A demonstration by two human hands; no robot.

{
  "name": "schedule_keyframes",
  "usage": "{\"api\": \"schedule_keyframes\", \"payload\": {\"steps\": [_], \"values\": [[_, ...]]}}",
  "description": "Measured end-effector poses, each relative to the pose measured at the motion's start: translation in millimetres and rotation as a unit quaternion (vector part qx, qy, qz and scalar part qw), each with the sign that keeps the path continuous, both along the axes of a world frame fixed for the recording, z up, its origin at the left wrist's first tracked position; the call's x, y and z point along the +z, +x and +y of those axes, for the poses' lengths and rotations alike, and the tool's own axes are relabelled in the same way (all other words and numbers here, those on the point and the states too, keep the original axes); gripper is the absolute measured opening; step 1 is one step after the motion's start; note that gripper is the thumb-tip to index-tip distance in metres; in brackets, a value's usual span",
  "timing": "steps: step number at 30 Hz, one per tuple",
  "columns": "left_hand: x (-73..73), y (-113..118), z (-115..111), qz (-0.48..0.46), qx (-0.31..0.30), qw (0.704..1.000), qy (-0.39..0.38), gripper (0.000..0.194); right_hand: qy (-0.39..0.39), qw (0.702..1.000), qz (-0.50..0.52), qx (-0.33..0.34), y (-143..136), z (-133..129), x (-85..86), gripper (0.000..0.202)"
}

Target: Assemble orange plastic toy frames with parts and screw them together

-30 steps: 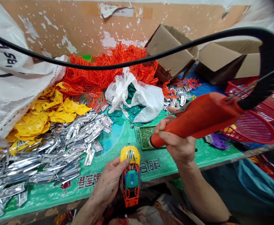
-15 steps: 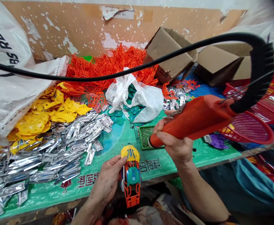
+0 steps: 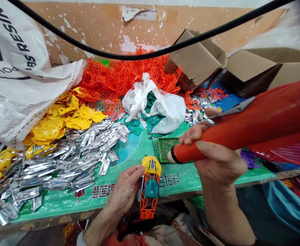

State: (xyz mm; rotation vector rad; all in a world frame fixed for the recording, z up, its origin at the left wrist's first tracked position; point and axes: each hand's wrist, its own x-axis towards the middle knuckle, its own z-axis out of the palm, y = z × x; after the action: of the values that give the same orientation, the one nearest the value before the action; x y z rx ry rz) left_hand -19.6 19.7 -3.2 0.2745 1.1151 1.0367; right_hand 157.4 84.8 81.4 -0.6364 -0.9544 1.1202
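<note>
My left hand (image 3: 126, 186) pinches a toy car (image 3: 151, 188) by its yellow front end, near the table's front edge. Orange frame bars and a green middle piece make up the rest of the car. My right hand (image 3: 216, 160) is wrapped around a red power screwdriver (image 3: 242, 123), its tip pointing down and left. That tip is over the right part of a small green tray (image 3: 165, 159), which holds tiny dark pieces, probably screws. Whether the tip touches them, I cannot tell.
Silvery plates (image 3: 70, 164) and yellow shells (image 3: 52, 123) are heaped at left by a white sack (image 3: 24, 85). Behind lie orange frames (image 3: 119, 75) and a white plastic bag (image 3: 165, 109) with green pieces. Cardboard boxes (image 3: 201, 61) stand back right. A black cable (image 3: 139, 56) crosses above.
The screwdriver has come closer to the camera and swung to a flatter slant, its tip still at the green tray. The cable hangs differently. My left hand keeps hold of the toy car.
</note>
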Motion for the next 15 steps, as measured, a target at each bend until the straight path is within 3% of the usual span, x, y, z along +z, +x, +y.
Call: {"api": "schedule_keyframes", "payload": {"steps": [15], "values": [[0.0,2.8,0.5,-0.026,0.000,1.000,0.007,0.031,-0.017,0.995,0.000,0.094,-30.0,-12.8,-15.4,0.037]]}}
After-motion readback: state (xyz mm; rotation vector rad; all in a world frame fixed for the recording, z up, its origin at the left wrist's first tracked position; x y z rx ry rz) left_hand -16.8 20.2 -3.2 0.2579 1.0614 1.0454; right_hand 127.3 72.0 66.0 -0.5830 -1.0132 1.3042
